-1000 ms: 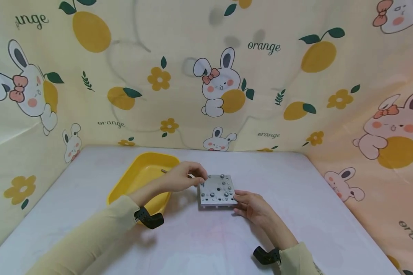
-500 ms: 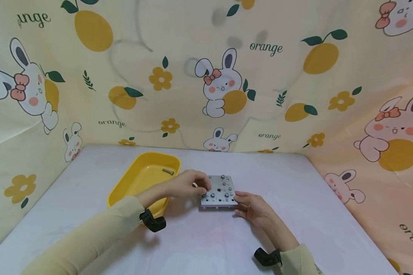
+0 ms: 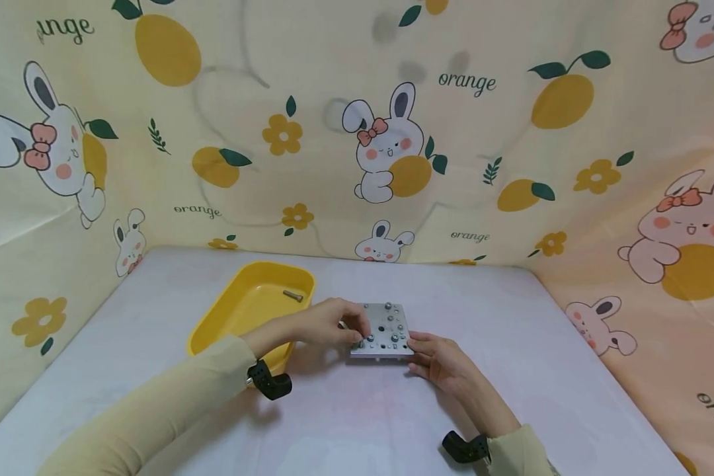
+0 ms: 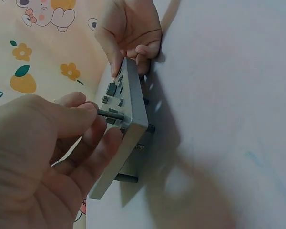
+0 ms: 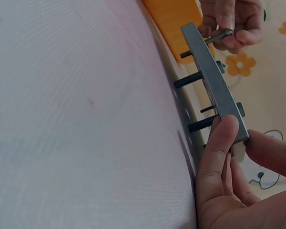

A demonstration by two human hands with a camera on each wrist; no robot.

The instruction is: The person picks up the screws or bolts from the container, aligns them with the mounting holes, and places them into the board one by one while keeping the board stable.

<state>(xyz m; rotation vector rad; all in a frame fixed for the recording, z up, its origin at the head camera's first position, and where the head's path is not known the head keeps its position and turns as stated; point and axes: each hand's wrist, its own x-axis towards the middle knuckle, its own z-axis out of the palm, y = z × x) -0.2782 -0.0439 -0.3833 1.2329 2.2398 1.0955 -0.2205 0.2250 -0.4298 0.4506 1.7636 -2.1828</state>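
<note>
A grey metal plate [image 3: 375, 318] with holes and several bolts stands slightly raised above the white table. At its near left corner, my left hand [image 3: 328, 322] pinches a thin metal bolt [image 4: 110, 114] between thumb and fingers. In the right wrist view this bolt [image 5: 217, 36] stands on the plate's upper face, its head at the fingertips. My right hand [image 3: 443, 360] grips the plate's right edge, thumb and fingers on opposite faces. Bolt shanks [image 5: 188, 79] stick out underneath. In the head view, the left fingers hide part of the plate's left side.
A yellow tray [image 3: 199, 332] lies left of the plate, partly behind the left forearm. One loose bolt [image 3: 293, 295] rests in its far right part. A patterned cloth [image 3: 309, 165] rises behind and beside the white table [image 3: 357, 416].
My left hand has moved from the plate's far left side toward me, to its near left corner. The bolt in the tray has come into fuller view. The right hand keeps its grip.
</note>
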